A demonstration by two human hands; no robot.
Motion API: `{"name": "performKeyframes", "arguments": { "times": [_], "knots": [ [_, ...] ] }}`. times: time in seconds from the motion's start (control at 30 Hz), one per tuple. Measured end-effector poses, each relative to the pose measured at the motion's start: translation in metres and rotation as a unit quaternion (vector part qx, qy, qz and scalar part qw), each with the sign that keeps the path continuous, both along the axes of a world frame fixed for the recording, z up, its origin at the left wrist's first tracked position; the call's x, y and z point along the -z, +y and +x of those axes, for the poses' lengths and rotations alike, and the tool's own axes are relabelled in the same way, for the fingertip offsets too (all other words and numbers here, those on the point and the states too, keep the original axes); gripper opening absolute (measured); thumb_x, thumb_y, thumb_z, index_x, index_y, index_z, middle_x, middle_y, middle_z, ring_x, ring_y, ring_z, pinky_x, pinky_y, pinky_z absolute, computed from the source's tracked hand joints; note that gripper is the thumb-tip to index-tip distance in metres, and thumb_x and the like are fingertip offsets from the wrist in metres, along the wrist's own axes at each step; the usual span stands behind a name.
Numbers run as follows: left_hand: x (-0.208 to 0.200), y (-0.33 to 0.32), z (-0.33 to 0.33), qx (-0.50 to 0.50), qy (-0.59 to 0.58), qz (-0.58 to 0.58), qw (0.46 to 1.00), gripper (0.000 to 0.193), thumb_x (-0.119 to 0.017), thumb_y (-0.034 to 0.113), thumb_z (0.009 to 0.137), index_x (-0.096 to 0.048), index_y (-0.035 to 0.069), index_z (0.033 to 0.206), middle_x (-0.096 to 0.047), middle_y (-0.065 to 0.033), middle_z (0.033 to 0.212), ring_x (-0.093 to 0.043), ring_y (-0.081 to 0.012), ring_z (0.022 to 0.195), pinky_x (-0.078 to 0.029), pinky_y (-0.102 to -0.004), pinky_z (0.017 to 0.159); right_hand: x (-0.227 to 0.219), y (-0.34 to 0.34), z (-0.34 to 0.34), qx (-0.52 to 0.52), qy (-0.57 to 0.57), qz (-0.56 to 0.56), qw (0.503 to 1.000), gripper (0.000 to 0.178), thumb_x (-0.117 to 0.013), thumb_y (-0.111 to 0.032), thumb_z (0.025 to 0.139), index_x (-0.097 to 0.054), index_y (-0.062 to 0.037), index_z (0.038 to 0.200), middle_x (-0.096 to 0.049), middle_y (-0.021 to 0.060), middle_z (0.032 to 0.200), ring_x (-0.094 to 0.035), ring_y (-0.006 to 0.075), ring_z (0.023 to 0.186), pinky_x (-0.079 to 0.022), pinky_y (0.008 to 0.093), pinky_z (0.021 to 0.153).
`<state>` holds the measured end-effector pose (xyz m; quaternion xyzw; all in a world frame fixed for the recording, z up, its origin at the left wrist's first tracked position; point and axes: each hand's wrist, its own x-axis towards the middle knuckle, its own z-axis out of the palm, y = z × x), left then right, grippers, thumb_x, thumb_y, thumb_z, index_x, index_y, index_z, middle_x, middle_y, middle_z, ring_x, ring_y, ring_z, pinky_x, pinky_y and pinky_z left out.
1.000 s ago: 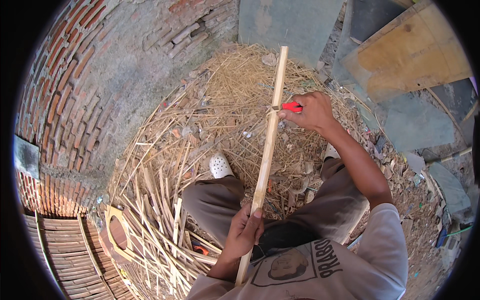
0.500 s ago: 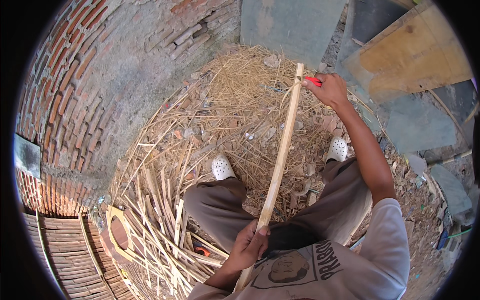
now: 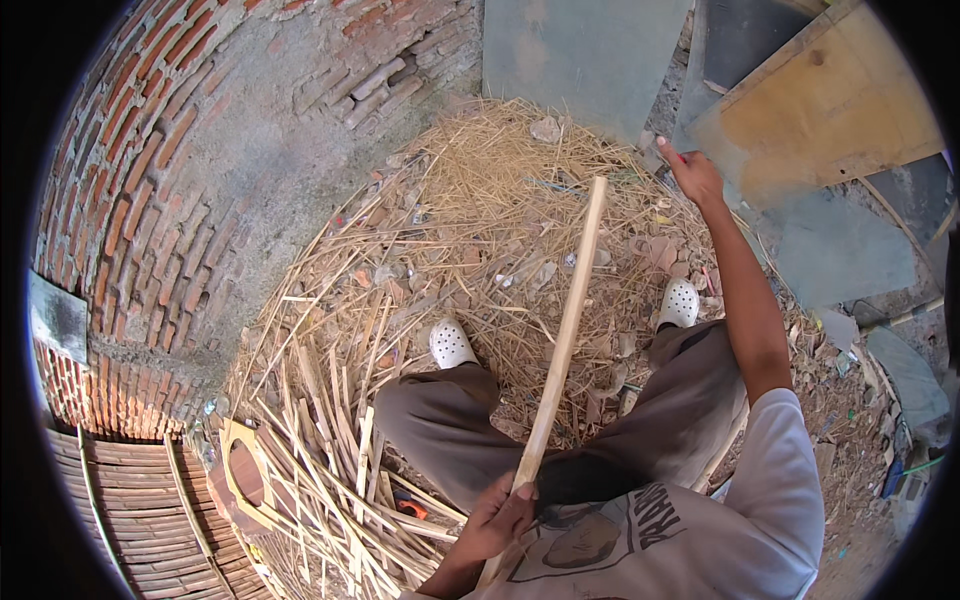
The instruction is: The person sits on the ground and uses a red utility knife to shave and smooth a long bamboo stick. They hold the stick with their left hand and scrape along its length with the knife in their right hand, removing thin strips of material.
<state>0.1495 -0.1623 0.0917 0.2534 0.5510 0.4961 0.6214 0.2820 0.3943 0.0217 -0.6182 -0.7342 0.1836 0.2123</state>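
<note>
A long pale wooden strip (image 3: 566, 345) slants up and away from my lap, its far end free in the air above the littered ground. My left hand (image 3: 500, 515) is closed around its near part, close to my shirt. Out beyond the strip's far end, to the right, my right hand (image 3: 692, 178) is closed on a red-handled knife (image 3: 683, 158). Only a bit of the red handle shows; the fingers hide the rest, and the blade is hard to make out. Knife and strip are apart.
Shavings (image 3: 480, 160) and rubble cover the ground around my white clogs (image 3: 452, 343). A pile of cut strips (image 3: 335, 450) lies at left, with an orange-handled tool (image 3: 411, 507) beside it. A brick wall (image 3: 150, 200) rises at left; sheet panels (image 3: 830, 100) lean at far right.
My right hand with the knife has moved off the strip, outward to the right. The strip's far end has dropped nearer, and the curl of shaving on it is gone. My left hand keeps its grip.
</note>
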Motion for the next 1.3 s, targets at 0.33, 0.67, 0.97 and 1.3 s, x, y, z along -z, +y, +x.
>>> {"name": "performKeyframes", "arguments": {
  "times": [0.33, 0.67, 0.97, 1.3],
  "knots": [
    [0.001, 0.017, -0.004, -0.018, 0.031, 0.028, 0.999, 0.021, -0.042, 0.022, 0.104, -0.049, 0.003, 0.098, -0.044, 0.0013, 0.054, -0.036, -0.0036, 0.043, -0.029, -0.0205, 0.042, -0.076, -0.116, -0.04, -0.22, 0.012, 0.022, 0.975, 0.083, -0.045, -0.084, 0.077, -0.065, -0.0049, 0.061, -0.057, 0.0115, 0.054, -0.062, 0.0301, 0.06, -0.048, 0.0434, 0.062],
    [-0.001, 0.0, 0.003, -0.028, 0.084, 0.022, 0.996, 0.012, -0.047, 0.016, 0.101, -0.049, 0.006, 0.094, -0.042, 0.0071, 0.063, -0.034, 0.0001, 0.053, -0.028, -0.0187, 0.047, -0.052, -0.109, -0.047, -0.235, -0.015, 0.151, 0.96, 0.075, -0.05, -0.081, 0.076, -0.07, -0.0092, 0.068, -0.061, 0.0114, 0.057, -0.064, 0.0318, 0.063, -0.049, 0.0442, 0.063],
    [-0.005, 0.005, 0.003, -0.041, 0.082, -0.027, 0.995, 0.01, -0.048, 0.014, 0.101, -0.049, 0.007, 0.094, -0.041, 0.0078, 0.063, -0.034, 0.0, 0.053, -0.027, -0.0188, 0.047, -0.037, -0.072, -0.057, -0.163, -0.028, 0.096, 0.982, 0.079, -0.045, -0.083, 0.076, -0.073, -0.0093, 0.077, -0.066, 0.017, 0.069, -0.067, 0.0355, 0.078, -0.051, 0.0462, 0.075],
    [0.005, 0.004, -0.006, -0.05, 0.058, -0.016, 0.997, 0.02, -0.047, 0.022, 0.103, -0.05, 0.005, 0.093, -0.043, 0.0046, 0.055, -0.037, -0.0025, 0.046, -0.029, -0.0204, 0.042, -0.022, -0.019, -0.015, -0.099, 0.168, -0.049, 0.98, 0.083, -0.049, -0.08, 0.078, -0.065, 0.0009, 0.078, -0.062, 0.0159, 0.073, -0.062, 0.0271, 0.076, -0.047, 0.0391, 0.073]
  ]
}}
